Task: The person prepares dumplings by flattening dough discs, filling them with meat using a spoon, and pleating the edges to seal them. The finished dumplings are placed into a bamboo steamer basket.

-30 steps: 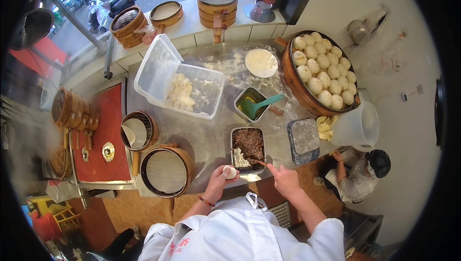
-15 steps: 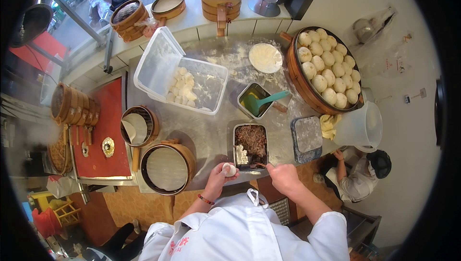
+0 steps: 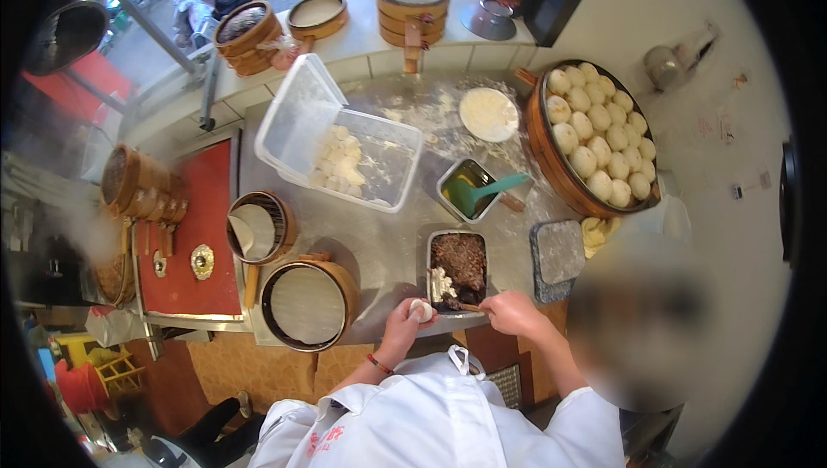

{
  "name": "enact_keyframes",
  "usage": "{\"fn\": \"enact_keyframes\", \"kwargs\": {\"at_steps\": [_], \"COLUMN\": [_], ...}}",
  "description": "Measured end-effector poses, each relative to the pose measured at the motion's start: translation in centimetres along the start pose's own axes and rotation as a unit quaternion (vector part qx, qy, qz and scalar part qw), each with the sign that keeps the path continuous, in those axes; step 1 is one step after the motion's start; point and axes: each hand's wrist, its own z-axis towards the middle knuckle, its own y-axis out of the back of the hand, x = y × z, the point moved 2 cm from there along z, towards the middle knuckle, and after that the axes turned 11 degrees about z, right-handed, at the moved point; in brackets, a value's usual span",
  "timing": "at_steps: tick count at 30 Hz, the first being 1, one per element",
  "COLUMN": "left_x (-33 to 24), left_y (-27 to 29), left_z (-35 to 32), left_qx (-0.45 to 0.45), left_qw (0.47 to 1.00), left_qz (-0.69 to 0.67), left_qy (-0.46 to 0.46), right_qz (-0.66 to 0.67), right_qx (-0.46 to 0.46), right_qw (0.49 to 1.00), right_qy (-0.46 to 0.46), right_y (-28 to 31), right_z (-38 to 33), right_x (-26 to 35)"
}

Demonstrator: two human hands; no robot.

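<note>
Dough [image 3: 421,309] cupped in left hand [image 3: 403,326]; right hand [image 3: 512,313] grips tool [image 3: 469,308] at filling tray [image 3: 430,249]; steamer [image 3: 350,294] left, slab [image 3: 558,252] right.

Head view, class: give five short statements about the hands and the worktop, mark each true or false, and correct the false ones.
1. The left hand holds a pale dough piece. True.
2. The right hand holds the green spatula. False: it holds a thin brown tool; the spatula rests in a metal tin.
3. The plastic box has its lid shut. False: the lid stands open.
4. The large round steamer holds many pale buns. True.
5. The grey slab lies left of the dark filling. False: it lies to the right.
</note>
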Motion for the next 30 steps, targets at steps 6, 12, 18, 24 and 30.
{"fn": "enact_keyframes", "kwargs": {"at_steps": [6, 12, 18, 24, 30], "left_x": [4.7, 7.2, 0.8, 0.9, 1.8], "left_y": [1.3, 2.5, 0.9, 0.7, 0.8], "left_z": [3.2, 6.5, 2.0, 2.0, 3.1], "left_qx": [0.038, 0.067, 0.090, 0.094, 0.115], "left_qw": [0.993, 0.991, 0.984, 0.984, 0.983], "left_qz": [-0.056, -0.059, -0.078, -0.073, -0.028], "left_qy": [-0.097, -0.100, -0.134, -0.135, -0.140], "right_qz": [0.185, 0.339, 0.518, 0.594, 0.633], "right_qx": [-0.029, 0.058, 0.020, -0.025, -0.008], "right_qw": [0.980, 0.939, 0.855, 0.804, 0.774], "right_qy": [0.067, 0.028, -0.011, -0.016, 0.003], "right_y": [-4.7, -4.6, -6.4, -6.0, -8.2], "right_z": [1.4, 0.3, 0.0, -2.5, -2.4], "right_x": [-3.7, -3.5, -5.5, -3.2, -4.9]}}
